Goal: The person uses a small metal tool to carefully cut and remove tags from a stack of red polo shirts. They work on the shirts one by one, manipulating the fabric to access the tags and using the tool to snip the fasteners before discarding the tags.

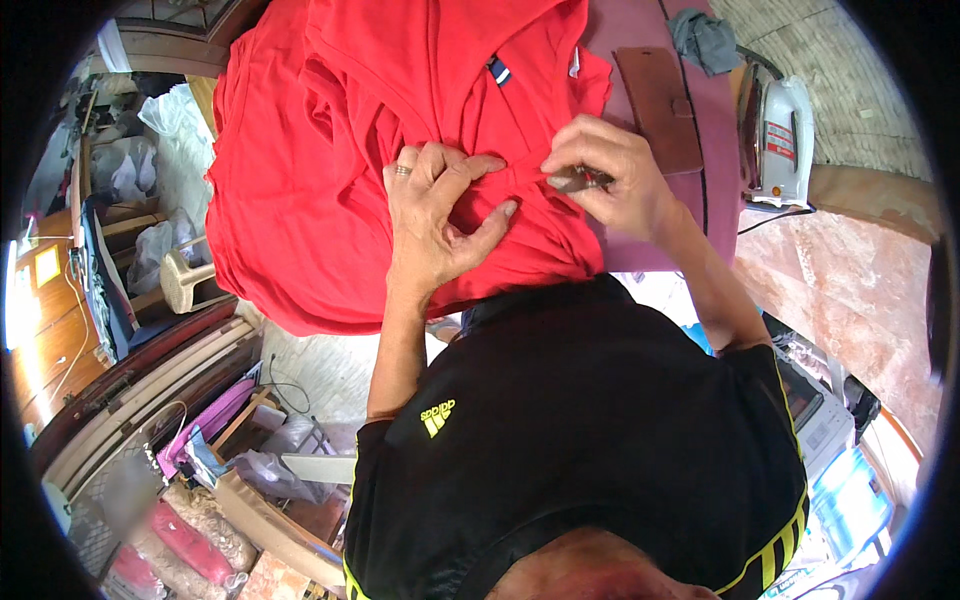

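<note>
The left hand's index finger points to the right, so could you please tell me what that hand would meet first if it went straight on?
Passing over the red cloth, the left hand would probably meet the right hand first, unless a raised fold comes sooner; depth is unclear here.

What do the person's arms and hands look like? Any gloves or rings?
No gloves! The left hand has a shiny ring on one finger; the right hand shows none. The forearms are bare below short black sleeves with yellow trim.
</note>
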A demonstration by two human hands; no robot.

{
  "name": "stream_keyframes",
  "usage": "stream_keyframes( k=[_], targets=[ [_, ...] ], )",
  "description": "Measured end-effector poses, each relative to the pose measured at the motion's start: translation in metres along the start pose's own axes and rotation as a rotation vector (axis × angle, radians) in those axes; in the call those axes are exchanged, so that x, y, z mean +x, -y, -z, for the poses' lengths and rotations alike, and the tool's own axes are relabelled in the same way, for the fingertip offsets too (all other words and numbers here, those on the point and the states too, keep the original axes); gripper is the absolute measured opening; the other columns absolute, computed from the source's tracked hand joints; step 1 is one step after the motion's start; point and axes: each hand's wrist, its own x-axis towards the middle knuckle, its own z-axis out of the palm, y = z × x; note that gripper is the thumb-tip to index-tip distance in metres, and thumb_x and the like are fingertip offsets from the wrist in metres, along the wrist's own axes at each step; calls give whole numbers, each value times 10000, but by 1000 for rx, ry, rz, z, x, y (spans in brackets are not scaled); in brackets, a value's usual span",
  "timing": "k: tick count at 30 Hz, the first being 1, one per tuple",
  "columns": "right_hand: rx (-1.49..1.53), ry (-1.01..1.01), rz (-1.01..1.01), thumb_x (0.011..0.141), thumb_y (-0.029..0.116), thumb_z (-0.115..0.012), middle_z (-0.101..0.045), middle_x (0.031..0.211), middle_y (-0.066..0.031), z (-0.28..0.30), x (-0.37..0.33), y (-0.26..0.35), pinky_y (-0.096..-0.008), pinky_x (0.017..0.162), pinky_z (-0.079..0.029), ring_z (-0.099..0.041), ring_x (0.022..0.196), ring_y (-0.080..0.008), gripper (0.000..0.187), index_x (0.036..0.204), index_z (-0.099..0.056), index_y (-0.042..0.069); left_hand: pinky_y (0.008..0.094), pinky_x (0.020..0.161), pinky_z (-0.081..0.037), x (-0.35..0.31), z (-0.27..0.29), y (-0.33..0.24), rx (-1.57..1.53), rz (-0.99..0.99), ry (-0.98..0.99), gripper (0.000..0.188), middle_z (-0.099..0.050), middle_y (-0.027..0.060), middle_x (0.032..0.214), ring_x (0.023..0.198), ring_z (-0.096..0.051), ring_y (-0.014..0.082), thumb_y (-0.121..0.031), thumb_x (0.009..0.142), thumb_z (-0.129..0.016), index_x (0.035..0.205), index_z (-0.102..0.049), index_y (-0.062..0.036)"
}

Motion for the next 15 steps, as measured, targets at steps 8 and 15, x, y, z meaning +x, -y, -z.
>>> stream_keyframes(
  k=[8, 15],
  targets=[
    [15, 134, 52, 730, -20, -769, -609, 955, -52, 9, 13, -8, -287, 619, -505, -636, 732, -163, 241, 952, -692, 34, 378, 770, -369, 7, 5, 8, -65, 6, -9, 254, -608, 34, 830, 833, -558, 224, -82, 680, -808, 925, -754, -119],
    [-147, 91, 25, 795, 69, -752, -626, 1004, -102, 8, 1, 22, -358, 683, -572, -697, 842, -261, 269, 1048, -667, 41, 378, 838, -460, -25, -19, 10, -120, -18, -236, 249, -670, 43, 920, 939, -602, 251, -48, 652, -821, 890, -759, -87]
  ],
)
